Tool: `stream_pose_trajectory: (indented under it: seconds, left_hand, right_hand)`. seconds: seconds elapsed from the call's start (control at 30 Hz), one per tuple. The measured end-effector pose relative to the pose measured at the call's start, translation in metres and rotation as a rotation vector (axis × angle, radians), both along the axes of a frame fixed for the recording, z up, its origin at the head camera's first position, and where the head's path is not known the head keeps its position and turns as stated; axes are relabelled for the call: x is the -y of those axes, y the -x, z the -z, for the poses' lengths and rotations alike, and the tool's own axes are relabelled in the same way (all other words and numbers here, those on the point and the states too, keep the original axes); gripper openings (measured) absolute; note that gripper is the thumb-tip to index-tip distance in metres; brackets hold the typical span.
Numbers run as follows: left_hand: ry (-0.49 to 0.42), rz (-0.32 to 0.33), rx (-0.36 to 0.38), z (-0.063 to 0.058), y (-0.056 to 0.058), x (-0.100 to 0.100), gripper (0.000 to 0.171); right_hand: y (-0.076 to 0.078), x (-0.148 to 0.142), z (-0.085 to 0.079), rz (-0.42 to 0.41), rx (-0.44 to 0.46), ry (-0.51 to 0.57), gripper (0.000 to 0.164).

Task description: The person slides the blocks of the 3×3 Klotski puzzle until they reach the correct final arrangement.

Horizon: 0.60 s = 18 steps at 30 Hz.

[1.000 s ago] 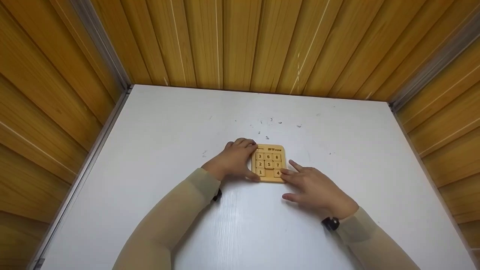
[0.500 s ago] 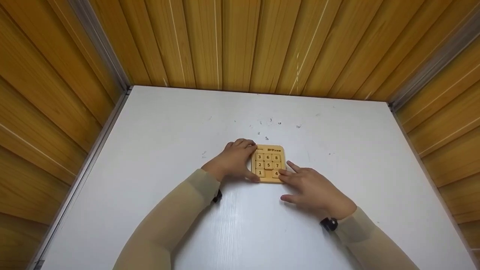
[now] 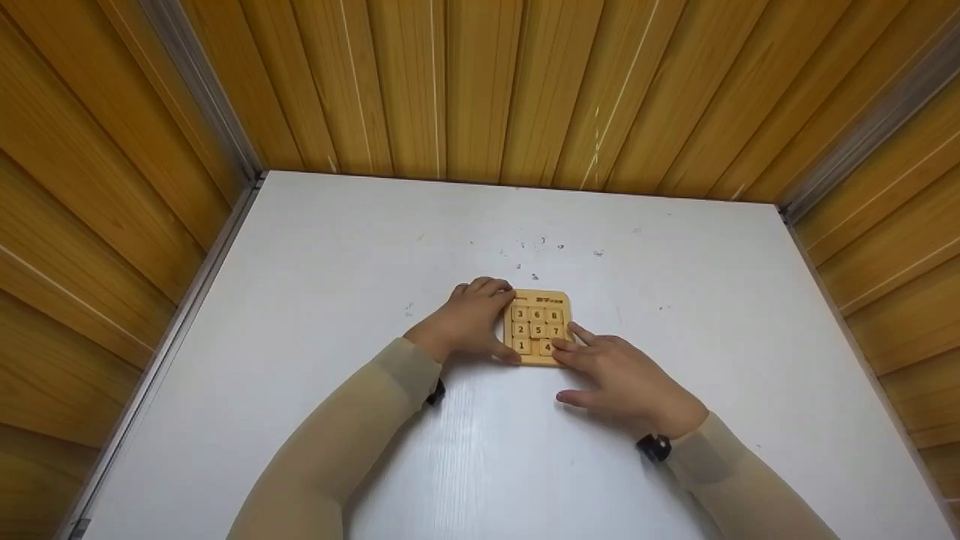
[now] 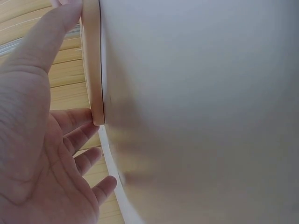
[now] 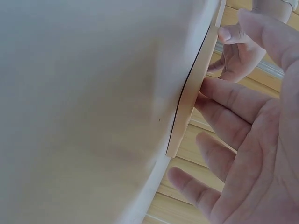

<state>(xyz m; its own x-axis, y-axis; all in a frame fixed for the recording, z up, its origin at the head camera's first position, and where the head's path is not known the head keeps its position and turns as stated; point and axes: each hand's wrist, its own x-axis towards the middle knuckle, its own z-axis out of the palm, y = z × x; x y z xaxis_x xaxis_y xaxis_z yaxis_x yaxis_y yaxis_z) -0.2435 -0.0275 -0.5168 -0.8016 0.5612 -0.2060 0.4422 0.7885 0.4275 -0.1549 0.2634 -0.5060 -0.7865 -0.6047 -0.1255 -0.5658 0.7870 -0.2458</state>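
A wooden number slide puzzle (image 3: 544,294) lies flat on the white table, its tiles in rows reading 3 6 8, 2 5 7, and 1 and 4 at the bottom. My left hand (image 3: 469,319) grips the board's left side, thumb at the near corner and index finger at the far one. In the left wrist view the board's edge (image 4: 93,70) sits between them. Fingertips of my right hand (image 3: 619,375) press on the 4 tile (image 3: 546,347), between the 1 and the right rim. Its thumb is held apart, off the board. The right wrist view shows the board edge-on.
The white table (image 3: 360,240) carries dark scuff marks (image 3: 534,277) beyond the board. Wood-plank walls (image 3: 480,90) close off the back and both sides, with grey metal posts at the corners.
The 4 tile has slid left from the bottom right corner, carried by my right fingertips, which moved left with it. My left hand keeps its grip on the board.
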Motion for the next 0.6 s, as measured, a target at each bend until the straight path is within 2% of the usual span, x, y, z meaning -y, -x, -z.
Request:
stream_pose_trajectory:
  seconds: [0.6]
  left_hand:
    - [0.001, 0.004, -0.016, 0.0023, 0.001, 0.0002, 0.124]
  right_hand:
    - [0.0001, 0.0093, 0.0009, -0.01, 0.011, -0.003, 0.076]
